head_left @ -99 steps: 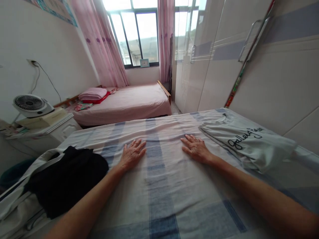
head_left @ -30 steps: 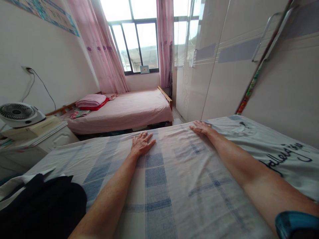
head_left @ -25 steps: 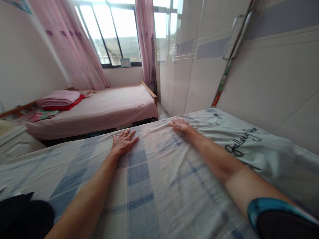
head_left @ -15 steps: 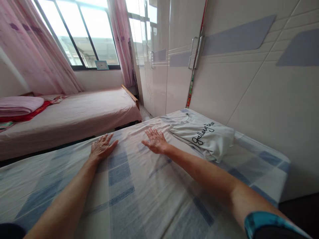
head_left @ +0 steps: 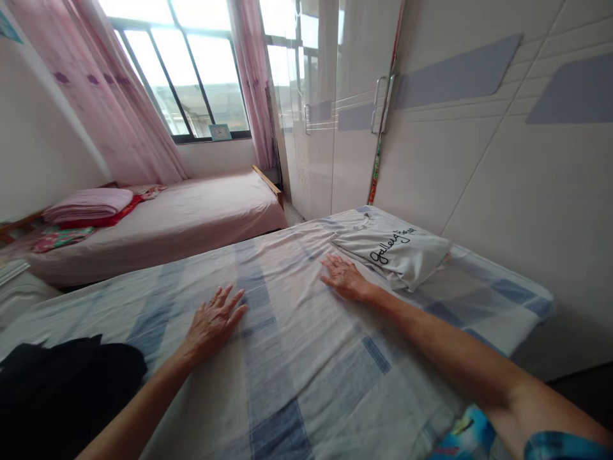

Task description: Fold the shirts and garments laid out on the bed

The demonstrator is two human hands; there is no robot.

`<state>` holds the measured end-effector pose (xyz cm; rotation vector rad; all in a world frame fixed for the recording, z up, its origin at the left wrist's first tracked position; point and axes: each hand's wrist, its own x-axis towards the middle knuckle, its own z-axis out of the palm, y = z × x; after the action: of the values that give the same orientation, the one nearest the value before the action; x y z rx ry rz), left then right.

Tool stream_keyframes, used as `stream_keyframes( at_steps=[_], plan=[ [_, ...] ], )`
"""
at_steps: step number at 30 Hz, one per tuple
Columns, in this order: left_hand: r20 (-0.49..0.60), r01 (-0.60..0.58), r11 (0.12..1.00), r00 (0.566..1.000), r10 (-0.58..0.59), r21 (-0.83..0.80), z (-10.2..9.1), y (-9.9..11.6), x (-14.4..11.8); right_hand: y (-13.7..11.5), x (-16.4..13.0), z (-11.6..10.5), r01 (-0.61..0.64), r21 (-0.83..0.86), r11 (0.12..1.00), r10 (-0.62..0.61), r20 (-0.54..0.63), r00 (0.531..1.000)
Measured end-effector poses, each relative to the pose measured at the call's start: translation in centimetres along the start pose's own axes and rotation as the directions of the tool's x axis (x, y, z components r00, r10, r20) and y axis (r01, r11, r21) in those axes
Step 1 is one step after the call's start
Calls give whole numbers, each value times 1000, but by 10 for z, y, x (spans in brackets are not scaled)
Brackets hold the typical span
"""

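My left hand (head_left: 214,321) lies over the blue and white bed sheet (head_left: 287,358) with its fingers spread and nothing in them. To the right, my right hand (head_left: 345,276) is also spread on the sheet, palm down, holding nothing. Just beyond that hand is a folded white T-shirt (head_left: 407,255) with black lettering on it. The sheet shows soft wrinkles between and in front of the hands. Near my left forearm sits a pile of black cloth (head_left: 71,390), partly cut off by the frame.
White wardrobe doors (head_left: 474,153) rise along the right side of the bed. Across a narrow gap stands a second bed with a pink sheet (head_left: 211,211), bearing folded bedding (head_left: 90,203). A small clock (head_left: 220,132) rests on the windowsill.
The view has swung left, bringing the black cloth further into sight. My left hand has drawn nearer to me, and my right hand has shifted toward the T-shirt. Both stay spread.
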<state>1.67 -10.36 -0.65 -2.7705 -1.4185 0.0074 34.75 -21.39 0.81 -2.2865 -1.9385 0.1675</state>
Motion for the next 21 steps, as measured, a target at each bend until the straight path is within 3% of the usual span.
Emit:
stream_keyframes(
  at_steps=[3,6,10,13,16,19,21],
  plan=[
    [-28,-7,1000,1000,7,-22,-4,-10,-36,7,-49,4,121,-16,993,-121,-20,992],
    [-28,-26,999,999,24,-48,-2,-20,-73,34,-96,11,158,-38,987,-157,21,987],
    [-41,-1,996,999,-2,-90,4,-29,-100,61,-114,0,125,-13,992,-124,22,992],
    [-85,13,992,996,-24,-123,5,-33,-103,54,-91,-24,127,-17,992,-129,-127,983],
    [-98,9,989,995,-24,-150,3,-30,-102,39,-45,-41,170,-77,982,-186,-315,931],
    [-84,0,985,996,-14,-170,0,-24,-104,29,11,-31,201,-102,974,-226,-404,886],
    [-81,10,982,996,-26,-191,-2,-21,-105,25,44,-9,196,-117,974,-227,-395,890]
  ],
)
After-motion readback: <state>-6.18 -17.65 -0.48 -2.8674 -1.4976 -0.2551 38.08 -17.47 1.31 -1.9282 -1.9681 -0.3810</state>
